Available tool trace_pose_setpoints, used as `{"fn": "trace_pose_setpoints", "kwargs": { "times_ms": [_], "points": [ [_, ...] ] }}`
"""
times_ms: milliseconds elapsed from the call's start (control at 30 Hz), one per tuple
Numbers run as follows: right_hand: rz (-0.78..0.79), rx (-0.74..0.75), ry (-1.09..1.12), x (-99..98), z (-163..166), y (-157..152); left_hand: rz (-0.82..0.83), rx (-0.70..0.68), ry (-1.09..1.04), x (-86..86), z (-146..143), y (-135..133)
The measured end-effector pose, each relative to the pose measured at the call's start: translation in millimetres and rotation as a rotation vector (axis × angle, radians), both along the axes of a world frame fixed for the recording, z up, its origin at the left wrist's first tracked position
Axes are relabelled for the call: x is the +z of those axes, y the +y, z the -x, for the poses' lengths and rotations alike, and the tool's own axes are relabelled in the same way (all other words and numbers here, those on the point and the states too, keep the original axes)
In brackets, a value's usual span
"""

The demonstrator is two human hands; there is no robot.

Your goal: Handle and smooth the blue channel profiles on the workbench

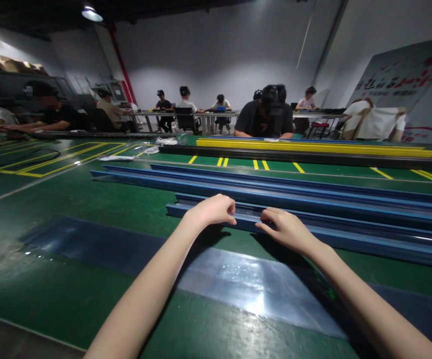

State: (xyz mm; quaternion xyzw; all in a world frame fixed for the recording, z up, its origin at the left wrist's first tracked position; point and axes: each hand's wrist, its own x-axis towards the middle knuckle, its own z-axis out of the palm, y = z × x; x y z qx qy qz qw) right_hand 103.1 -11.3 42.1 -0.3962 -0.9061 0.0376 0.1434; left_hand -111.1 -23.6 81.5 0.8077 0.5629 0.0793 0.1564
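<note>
A long blue channel rail (369, 245) lies across the green table, the nearest of several blue rails. My left hand (218, 208) is bent over the rail near its left end, its fingers curled over the near wall and its thumb on the front side. A short way to the right, my right hand (281, 224) grips the same wall in a similar way, thumb low and fingers curled inward. Both hands' fingertips are partly hidden. Under my forearms lies a long, shiny, dark translucent strip (231, 276), flat on the table.
More blue rails (208, 185) lie just behind. Beyond them are a black rail (313, 157) and a yellow rail (294, 146). Clear plastic packaging (163, 142) sits at the far side. Facing me, a person (264, 117) leans over the table; others sit farther back.
</note>
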Motion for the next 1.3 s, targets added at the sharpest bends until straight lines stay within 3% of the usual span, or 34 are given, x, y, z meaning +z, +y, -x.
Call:
{"fn": "trace_pose_setpoints", "kwargs": {
  "times_ms": [133,467,533,733,833,1300],
  "points": [
    [0.002,0.004,0.018,2.3,16.6,1.1,0.029,0.096,0.045,1.6,15.6,4.0],
    [0.035,0.063,0.058,5.3,64.0,5.1,0.130,0.137,0.147,3.4,49.8,9.6],
    [0.113,0.087,0.112,2.5,67.3,11.8,0.140,0.124,0.162,3.4,51.0,10.6],
    [0.559,0.149,0.385,-7.1,61.6,34.9,0.190,0.102,0.162,10.1,52.4,7.5],
    [0.685,0.184,0.456,-9.3,57.6,38.6,0.186,0.117,0.165,12.1,52.1,5.5],
    [0.658,0.165,0.403,-7.4,58.5,34.4,0.141,0.140,0.204,8.4,51.9,6.5]
  ]
}}
